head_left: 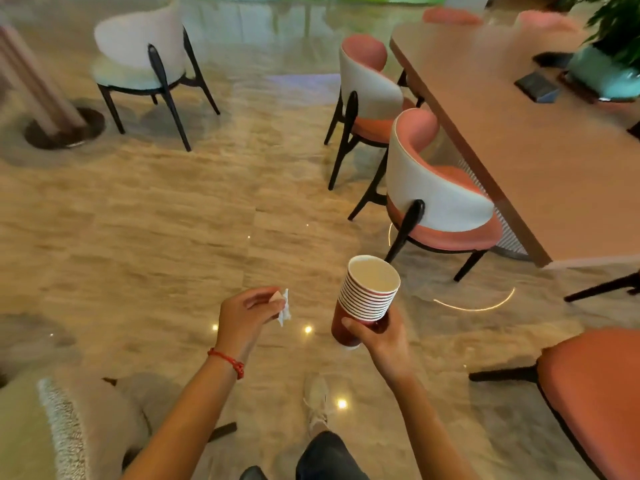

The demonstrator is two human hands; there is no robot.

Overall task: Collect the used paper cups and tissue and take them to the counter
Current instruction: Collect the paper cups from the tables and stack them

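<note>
A stack of several nested red paper cups (pixel 367 296) with white insides tilts toward the upper right. My right hand (pixel 384 337) grips it around the bottom cup, over the floor. To its left, my left hand (pixel 247 313) pinches a crumpled white tissue (pixel 284 308) between fingers and thumb. A red string bracelet sits on my left wrist. Both hands are held out in front of me above the tiled floor.
A long wooden table (pixel 519 143) stands at the right with pink-and-white chairs (pixel 436 199) along its near side. A pale chair (pixel 145 60) stands at the back left beside a column base. An orange seat (pixel 595 393) is at lower right. My shoe (pixel 317 403) is on the glossy floor.
</note>
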